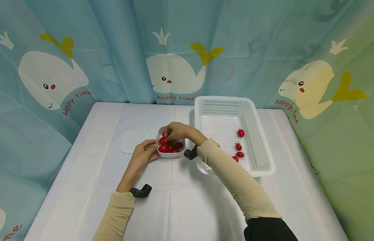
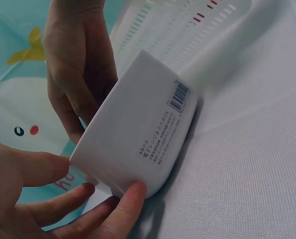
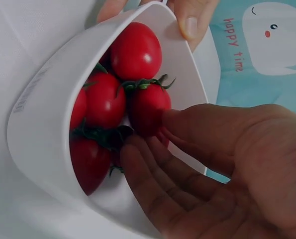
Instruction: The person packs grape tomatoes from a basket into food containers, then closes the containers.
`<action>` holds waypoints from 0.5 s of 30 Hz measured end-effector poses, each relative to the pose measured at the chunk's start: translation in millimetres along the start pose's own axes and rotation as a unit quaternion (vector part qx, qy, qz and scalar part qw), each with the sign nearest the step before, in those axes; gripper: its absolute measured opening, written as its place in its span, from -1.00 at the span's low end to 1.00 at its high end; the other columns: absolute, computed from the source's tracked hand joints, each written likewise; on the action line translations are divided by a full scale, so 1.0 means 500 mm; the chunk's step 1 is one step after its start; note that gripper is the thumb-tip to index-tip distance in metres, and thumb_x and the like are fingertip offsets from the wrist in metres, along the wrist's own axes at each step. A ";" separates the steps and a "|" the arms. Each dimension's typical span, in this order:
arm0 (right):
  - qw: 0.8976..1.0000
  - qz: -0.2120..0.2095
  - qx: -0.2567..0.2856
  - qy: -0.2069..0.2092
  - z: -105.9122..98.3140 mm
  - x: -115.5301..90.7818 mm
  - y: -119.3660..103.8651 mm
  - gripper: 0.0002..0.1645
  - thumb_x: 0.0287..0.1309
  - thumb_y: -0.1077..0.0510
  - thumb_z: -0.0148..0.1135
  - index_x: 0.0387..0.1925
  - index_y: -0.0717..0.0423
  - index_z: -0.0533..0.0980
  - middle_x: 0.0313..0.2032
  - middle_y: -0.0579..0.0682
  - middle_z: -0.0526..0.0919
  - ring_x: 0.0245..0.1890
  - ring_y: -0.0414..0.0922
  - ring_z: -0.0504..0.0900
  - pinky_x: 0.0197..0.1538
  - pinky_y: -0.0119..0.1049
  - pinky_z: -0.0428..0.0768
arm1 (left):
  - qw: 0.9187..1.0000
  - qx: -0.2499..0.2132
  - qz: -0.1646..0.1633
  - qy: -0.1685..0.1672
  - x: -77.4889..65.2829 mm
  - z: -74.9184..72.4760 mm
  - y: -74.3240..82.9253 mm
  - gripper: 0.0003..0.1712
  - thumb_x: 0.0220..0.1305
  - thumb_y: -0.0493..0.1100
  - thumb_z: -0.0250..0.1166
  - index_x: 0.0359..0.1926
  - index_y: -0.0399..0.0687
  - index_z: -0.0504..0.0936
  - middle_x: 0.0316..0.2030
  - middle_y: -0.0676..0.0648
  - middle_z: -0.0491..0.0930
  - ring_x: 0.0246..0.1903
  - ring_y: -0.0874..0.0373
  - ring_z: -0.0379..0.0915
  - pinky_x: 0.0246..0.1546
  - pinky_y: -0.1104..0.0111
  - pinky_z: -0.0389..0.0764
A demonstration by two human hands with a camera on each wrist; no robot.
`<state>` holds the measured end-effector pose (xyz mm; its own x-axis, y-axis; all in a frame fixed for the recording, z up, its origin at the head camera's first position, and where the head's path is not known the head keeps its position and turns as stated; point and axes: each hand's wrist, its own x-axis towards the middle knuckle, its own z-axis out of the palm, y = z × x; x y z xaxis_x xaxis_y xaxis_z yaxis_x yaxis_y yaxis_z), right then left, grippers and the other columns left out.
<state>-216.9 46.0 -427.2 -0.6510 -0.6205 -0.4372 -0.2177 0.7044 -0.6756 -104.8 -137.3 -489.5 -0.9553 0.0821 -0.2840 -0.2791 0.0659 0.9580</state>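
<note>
A small white container (image 1: 171, 155) with rounded corners stands on the table, several red cherry tomatoes (image 3: 105, 102) with green stems inside it. My left hand (image 1: 141, 153) holds it at its left side, thumb over the rim and fingers along the outer wall. Reaching in from above, my right hand (image 1: 179, 130) has thumb and fingertips around one cherry tomato (image 3: 150, 110) beside the others. In the left wrist view the container's printed wall with a barcode (image 2: 179, 96) hides its contents, and the right hand's fingertips go behind the rim.
A large white slotted basket (image 1: 266, 150) stands to the right, a few cherry tomatoes (image 1: 240, 133) in it; my right forearm crosses its near left corner. A flat translucent lid (image 1: 131, 142) lies left of the container. A whale-print curtain (image 1: 114, 50) hangs behind the table.
</note>
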 end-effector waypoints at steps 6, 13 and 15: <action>1.000 0.003 -0.018 0.011 -0.008 -0.009 0.002 -0.82 0.41 0.31 0.22 -0.03 0.30 0.61 -0.03 0.18 0.69 -0.15 -0.07 0.66 0.05 -0.29 0.79 | 1.000 0.001 0.001 0.002 0.003 0.000 -0.004 -0.47 0.62 -0.22 0.06 0.46 -0.40 0.33 0.37 -0.43 0.41 0.20 -0.08 0.56 0.03 0.32 0.81; 0.998 -0.009 -0.048 0.029 -0.015 -0.027 0.001 -0.84 0.40 0.29 0.23 -0.05 0.25 0.62 0.00 0.17 0.71 -0.05 -0.07 0.63 0.01 -0.37 0.73 | 1.000 0.000 -0.003 0.006 0.003 0.000 -0.005 -0.48 0.62 -0.22 0.07 0.46 -0.38 0.35 0.35 -0.40 0.44 0.16 -0.01 0.58 0.00 0.33 0.82; 0.998 -0.011 -0.057 0.035 -0.018 -0.035 -0.002 -0.83 0.40 0.26 0.24 -0.05 0.22 0.62 0.01 0.15 0.72 -0.03 -0.06 0.63 0.01 -0.36 0.71 | 1.000 0.001 0.000 0.006 0.002 0.000 -0.004 -0.48 0.62 -0.22 0.06 0.46 -0.39 0.34 0.35 -0.42 0.44 0.16 -0.01 0.58 0.01 0.33 0.82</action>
<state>-211.9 59.1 -413.6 -0.6930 -0.6138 -0.3781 -0.3118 0.7281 -0.6105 -105.1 -137.2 -491.9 -0.9563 0.0706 -0.2838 -0.2792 0.0679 0.9578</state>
